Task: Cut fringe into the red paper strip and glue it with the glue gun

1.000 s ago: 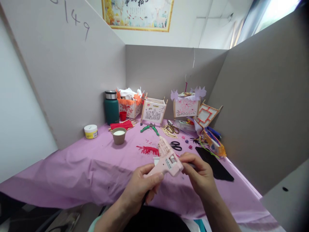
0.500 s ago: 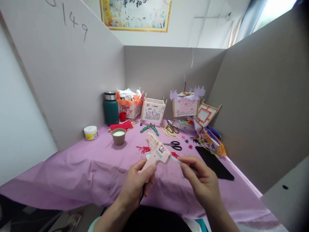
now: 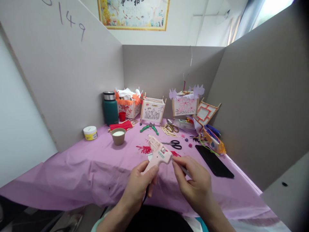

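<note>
A pale pink glue gun (image 3: 158, 152) is gripped by its handle in my left hand (image 3: 142, 180), its nozzle pointing up and away to the left. Closed around a whitish glue stick (image 3: 186, 171), my right hand (image 3: 194, 180) is at the rear of the gun, fingertips close to its back opening. Whether the stick's tip is inside the gun is hidden by my fingers. Red tassel threads (image 3: 144, 149) lie on the purple cloth behind the gun. Black-handled scissors (image 3: 175, 144) rest just beyond it.
Green-handled pliers (image 3: 149, 128), a brown cup (image 3: 118, 137), a white-and-yellow jar (image 3: 90, 133) and a green bottle (image 3: 110, 108) stand or lie on the cloth. Decorated lantern boxes (image 3: 152, 111) line the back partition. To the right is a black flat pad (image 3: 214, 161).
My right hand has moved left toward the glue gun, fingertips now near its rear end. Less of the glue stick shows between hand and gun.
</note>
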A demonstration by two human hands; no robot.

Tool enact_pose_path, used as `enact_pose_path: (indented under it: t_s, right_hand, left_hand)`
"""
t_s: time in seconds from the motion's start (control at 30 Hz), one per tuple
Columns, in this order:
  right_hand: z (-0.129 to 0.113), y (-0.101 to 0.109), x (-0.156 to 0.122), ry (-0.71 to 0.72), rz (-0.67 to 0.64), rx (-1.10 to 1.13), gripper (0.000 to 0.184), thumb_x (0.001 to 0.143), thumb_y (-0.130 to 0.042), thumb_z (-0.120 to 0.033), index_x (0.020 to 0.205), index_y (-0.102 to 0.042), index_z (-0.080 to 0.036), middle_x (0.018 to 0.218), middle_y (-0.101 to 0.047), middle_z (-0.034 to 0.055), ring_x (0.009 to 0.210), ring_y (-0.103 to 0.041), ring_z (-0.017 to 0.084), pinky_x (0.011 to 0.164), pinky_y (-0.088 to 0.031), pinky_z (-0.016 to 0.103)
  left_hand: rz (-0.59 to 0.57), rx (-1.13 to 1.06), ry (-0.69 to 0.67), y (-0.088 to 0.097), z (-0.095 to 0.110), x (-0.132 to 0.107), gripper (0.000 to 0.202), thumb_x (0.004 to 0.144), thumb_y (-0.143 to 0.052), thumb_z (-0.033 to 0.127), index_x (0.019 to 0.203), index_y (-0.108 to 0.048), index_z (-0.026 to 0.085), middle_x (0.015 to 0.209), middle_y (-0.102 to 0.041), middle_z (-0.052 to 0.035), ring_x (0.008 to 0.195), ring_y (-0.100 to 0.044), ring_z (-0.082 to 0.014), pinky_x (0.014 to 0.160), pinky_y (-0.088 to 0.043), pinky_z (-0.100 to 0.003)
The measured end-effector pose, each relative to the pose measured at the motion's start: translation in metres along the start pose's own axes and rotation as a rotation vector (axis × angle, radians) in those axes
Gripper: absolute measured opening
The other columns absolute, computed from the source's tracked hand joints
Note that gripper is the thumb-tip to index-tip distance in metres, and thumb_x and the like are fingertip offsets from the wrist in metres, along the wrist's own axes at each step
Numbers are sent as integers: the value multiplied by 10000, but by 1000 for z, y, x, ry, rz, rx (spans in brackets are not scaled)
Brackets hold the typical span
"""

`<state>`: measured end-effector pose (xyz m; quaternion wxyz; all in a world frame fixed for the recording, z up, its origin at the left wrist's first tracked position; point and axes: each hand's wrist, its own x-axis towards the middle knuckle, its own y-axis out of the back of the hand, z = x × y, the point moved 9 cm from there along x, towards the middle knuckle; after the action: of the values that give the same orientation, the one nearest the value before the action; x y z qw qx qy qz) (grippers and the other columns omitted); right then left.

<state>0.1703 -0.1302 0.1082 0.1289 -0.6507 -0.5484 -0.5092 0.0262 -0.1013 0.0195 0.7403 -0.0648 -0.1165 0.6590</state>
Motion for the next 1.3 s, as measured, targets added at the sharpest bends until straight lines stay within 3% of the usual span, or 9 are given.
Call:
enact_pose_path:
  t_s: [0.17,0.33,0.47,0.6,0.83,0.97,1.13,1.2,1.3]
  right_hand:
    - [30,-7,-12,-332,22,266,157,852,-573,-272,994,-590,-209,673,-606,4,588,-563,131,532,-444,227]
    - [44,-24,-17,-496,-14,588,180,888,-536,-349,982,-546,-195,574,-518,-38,500,-457,86,470,-380,194]
    - [45,-29,-17,-528,-35,746,244,865,-568,-365,1045,-526,-206,577,-525,-44,485,-451,85,472,-397,200]
    - [42,-33,-18,-481,-78,749,512,723,-724,-347,1168,-498,-236,831,-619,24,647,-567,136,580,-491,258]
    - [44,-67,-28,-523,-180,766,383,745,-654,-428,1062,-616,-217,835,-653,38,674,-599,164,629,-517,286]
    - [46,-84,-39,-704,-236,769,412,777,-602,-511,992,-659,-164,795,-680,70,612,-618,188,469,-477,259]
    - [57,-72,-25,-843,-23,882,411,773,-635,-480,1015,-642,-148,886,-695,98,703,-647,200,555,-506,272]
    - [62,-57,-10,-782,77,909,371,774,-651,-420,1037,-623,-159,865,-689,75,768,-645,193,634,-517,275]
    - [67,-39,10,-682,99,965,339,801,-616,-397,1061,-589,-182,585,-569,-32,545,-567,131,542,-486,259]
  left_hand:
    - [50,120,-8,-1,3,-3,329,781,-622,443,920,-571,149,523,-464,72,352,-346,-42,346,-254,-174]
    - [66,148,-11,-1,6,-4,337,773,-632,430,948,-574,149,512,-451,77,353,-348,-45,345,-258,-171]
    - [51,93,-21,0,5,-3,321,774,-631,439,898,-561,151,526,-459,74,361,-357,-45,354,-269,-173]
    - [55,40,-39,1,7,-2,328,776,-627,462,822,-537,149,531,-467,69,370,-361,-39,368,-265,-171]
    - [31,54,-64,-12,9,-6,413,757,-638,491,987,-547,160,655,-513,42,426,-399,-50,395,-324,-178]
    - [-79,44,-75,-29,2,-6,432,822,-552,515,1087,-480,181,831,-561,-5,520,-452,-64,475,-377,-189]
    - [-210,226,-168,-51,4,-8,339,895,-473,409,1112,-499,151,1041,-583,-97,898,-548,-172,776,-445,-285]
    - [-215,333,-208,-51,6,-4,329,903,-455,378,1131,-517,150,1016,-597,-92,909,-549,-185,801,-439,-311]
    - [-141,549,-296,-30,12,11,303,895,-457,347,1110,-563,162,949,-612,-73,821,-557,-176,754,-448,-310]
